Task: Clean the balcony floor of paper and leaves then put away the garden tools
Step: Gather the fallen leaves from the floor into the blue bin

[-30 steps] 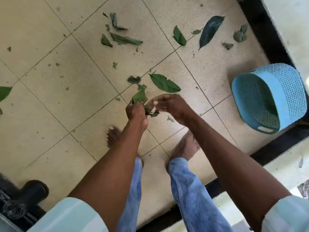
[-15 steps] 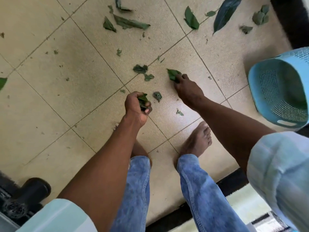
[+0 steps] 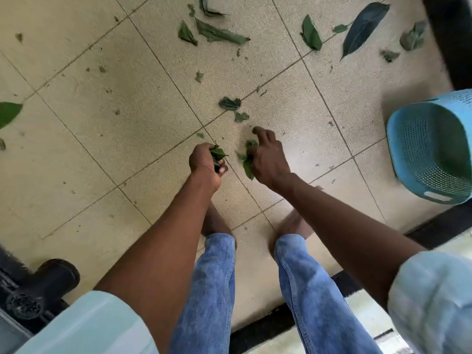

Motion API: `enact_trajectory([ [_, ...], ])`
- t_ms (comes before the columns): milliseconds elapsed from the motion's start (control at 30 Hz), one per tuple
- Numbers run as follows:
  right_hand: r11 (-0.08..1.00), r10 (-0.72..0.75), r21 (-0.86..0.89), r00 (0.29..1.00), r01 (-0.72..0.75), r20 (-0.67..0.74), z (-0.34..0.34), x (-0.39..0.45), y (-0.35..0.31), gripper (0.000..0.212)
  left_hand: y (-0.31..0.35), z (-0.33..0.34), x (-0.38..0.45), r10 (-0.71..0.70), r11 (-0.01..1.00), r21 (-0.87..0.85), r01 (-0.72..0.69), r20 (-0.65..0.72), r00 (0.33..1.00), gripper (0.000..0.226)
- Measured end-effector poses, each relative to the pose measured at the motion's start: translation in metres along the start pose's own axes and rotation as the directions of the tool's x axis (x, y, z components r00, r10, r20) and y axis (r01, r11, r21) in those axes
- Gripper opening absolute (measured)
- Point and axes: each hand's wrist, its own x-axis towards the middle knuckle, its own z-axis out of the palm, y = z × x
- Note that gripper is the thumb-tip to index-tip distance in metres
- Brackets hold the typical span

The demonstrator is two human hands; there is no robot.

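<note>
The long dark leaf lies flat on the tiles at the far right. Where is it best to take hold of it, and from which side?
Probably at the stalk end of the long dark leaf, where a thin stem points toward the smaller leaf. It lies flat, so come from above and pinch the stem or blade edge with the right hand.

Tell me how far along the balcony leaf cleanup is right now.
Early stage. Done: nothing visibly; the basket looks empty, tipped on its side. In hand: the left hand grips a bunch of leaves, and the right hand holds more leaves. Left: a long dark leaf, scraps near the tile joint and many others on the floor. No garden tools are clearly in view.
</note>
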Motion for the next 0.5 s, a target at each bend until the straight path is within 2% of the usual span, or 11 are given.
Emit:
enact_trajectory([
  [133, 0.987, -0.101, -0.110, 0.982, 0.119, 0.158, 0.032, 0.006, 0.003, 0.024, 0.003, -0.004, 0.007, 0.011, 1.000, 0.009, -0.011, 0.015, 1.000, 0.018],
  [200, 0.990, -0.093, -0.087, 0.980, 0.110, 0.173, 0.035, 0.004, 0.001, 0.022, 0.006, -0.009, 0.010, 0.017, 1.000, 0.004, -0.017, 0.015, 1.000, 0.017],
  [300, 0.978, 0.060, 0.196, 0.997, -0.067, 0.046, 0.015, 0.005, -0.009, 0.017, 0.011, -0.016, 0.014, 0.014, 1.000, -0.005, -0.014, 0.009, 1.000, 0.015],
  [367, 0.949, 0.105, 0.301, 0.994, -0.093, -0.024, 0.001, 0.018, -0.018, 0.010, 0.015, -0.019, 0.015, 0.011, 1.000, -0.015, -0.011, 0.004, 1.000, 0.015],
  [433, 0.972, 0.046, 0.234, 0.997, -0.029, -0.069, -0.008, 0.037, -0.021, 0.015, 0.018, -0.019, 0.015, 0.002, 1.000, -0.024, -0.003, -0.001, 1.000, 0.016],
  [500, 0.997, -0.060, 0.050, 0.996, 0.063, -0.060, -0.011, 0.060, -0.019, 0.025, 0.022, -0.019, 0.016, -0.003, 1.000, -0.025, 0.003, -0.001, 1.000, 0.015],
])
